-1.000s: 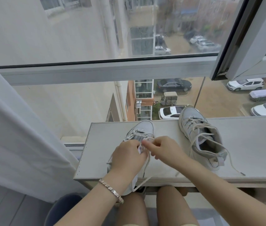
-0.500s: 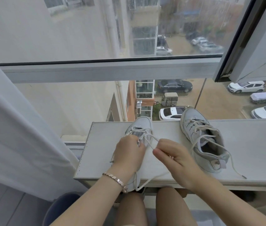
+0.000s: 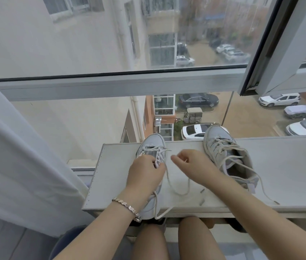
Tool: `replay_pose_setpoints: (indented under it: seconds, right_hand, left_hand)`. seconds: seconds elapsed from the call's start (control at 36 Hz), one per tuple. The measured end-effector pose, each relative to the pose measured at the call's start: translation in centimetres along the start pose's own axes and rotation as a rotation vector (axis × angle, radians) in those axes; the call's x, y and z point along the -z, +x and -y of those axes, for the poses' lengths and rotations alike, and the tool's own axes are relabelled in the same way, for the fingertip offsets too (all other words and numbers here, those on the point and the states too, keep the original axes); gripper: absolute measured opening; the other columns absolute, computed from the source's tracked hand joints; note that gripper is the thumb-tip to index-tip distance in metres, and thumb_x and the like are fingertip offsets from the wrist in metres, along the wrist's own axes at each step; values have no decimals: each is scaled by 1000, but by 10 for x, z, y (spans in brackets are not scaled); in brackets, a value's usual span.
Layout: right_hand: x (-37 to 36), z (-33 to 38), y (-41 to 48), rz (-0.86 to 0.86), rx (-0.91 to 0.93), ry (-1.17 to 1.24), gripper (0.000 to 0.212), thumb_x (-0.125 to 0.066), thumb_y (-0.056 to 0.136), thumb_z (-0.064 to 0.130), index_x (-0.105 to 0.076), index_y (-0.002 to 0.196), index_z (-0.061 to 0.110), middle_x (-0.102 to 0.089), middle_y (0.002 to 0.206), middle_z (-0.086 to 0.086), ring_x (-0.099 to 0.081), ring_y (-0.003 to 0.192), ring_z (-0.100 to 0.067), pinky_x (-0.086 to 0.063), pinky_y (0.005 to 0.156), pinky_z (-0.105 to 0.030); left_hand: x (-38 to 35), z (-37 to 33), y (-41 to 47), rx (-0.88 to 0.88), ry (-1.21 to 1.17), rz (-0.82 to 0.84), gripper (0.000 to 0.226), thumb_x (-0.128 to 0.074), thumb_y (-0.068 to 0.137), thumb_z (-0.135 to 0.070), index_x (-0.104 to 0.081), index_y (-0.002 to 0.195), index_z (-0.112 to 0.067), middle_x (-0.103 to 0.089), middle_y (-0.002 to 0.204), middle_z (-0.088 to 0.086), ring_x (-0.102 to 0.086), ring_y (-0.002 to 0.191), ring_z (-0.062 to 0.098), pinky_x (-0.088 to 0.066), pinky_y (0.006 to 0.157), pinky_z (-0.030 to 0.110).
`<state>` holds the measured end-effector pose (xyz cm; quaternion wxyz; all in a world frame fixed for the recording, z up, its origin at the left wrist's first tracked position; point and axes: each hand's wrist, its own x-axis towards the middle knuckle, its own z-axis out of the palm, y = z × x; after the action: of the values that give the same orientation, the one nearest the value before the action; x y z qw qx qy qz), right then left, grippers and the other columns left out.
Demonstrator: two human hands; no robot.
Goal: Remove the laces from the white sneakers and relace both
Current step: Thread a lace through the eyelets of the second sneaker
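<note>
Two white sneakers stand on a pale shelf (image 3: 114,177) at the window, toes pointing away from me. My left hand (image 3: 144,175) grips the left sneaker (image 3: 151,144) at its eyelets and covers its rear half. My right hand (image 3: 193,166) hovers just right of it, fingers curled, pinching the loose lace (image 3: 170,182). That lace loops down across the shelf and back up under this hand. Another strand trails off the front edge. The right sneaker (image 3: 221,147) stands apart, loosely laced, its lace end (image 3: 266,194) trailing to the right.
Window glass (image 3: 92,119) rises directly behind the shelf, and an open sash (image 3: 272,44) hangs at the upper right. A white curtain (image 3: 17,156) falls along the left. Small lace tips (image 3: 201,196) lie on the shelf near its front edge. My knees are below it.
My right hand has moved up and away from the left sneaker, drawing the lace out into a slack loop on the shelf. My left hand has stayed on the sneaker.
</note>
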<state>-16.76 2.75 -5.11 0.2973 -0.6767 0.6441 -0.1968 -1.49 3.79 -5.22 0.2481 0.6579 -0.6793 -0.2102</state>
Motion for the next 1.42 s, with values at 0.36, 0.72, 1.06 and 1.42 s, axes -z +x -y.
replay_pose_setpoints:
  seconds: [0.36,0.72,1.06,1.42]
  right_hand:
    - [-23,17,6,-9,196,51,35,-47,95,18,-42,61,11,-42,60,-1,-37,56,-13,-29,52,-22]
    - [19,11,-56,-70,457,374,29,-54,92,13,-50,65,20,-48,64,10,-46,65,-4,-36,65,-16]
    - [44,1,-63,4,160,839,34,-45,88,40,-48,58,24,-45,45,3,-45,37,-15,-43,43,-23]
    - [55,26,-48,183,120,543,35,-45,94,30,-60,66,18,-37,43,13,-30,38,-1,-27,40,-12]
  left_hand:
    - [2,-5,-5,-37,-46,81,37,-51,86,-16,-38,51,-12,-38,51,4,-37,58,21,-22,47,29]
    - [-6,-13,-2,49,-2,49,39,-50,83,-11,-33,48,-12,-32,51,2,-37,57,21,-19,49,27]
    - [-2,-17,-1,113,-105,96,36,-50,92,-19,-45,59,-4,-54,60,14,-56,58,29,-47,57,33]
    - [34,-24,12,-326,-237,88,27,-42,95,-3,-64,104,-16,-59,76,-6,-53,64,6,-44,62,21]
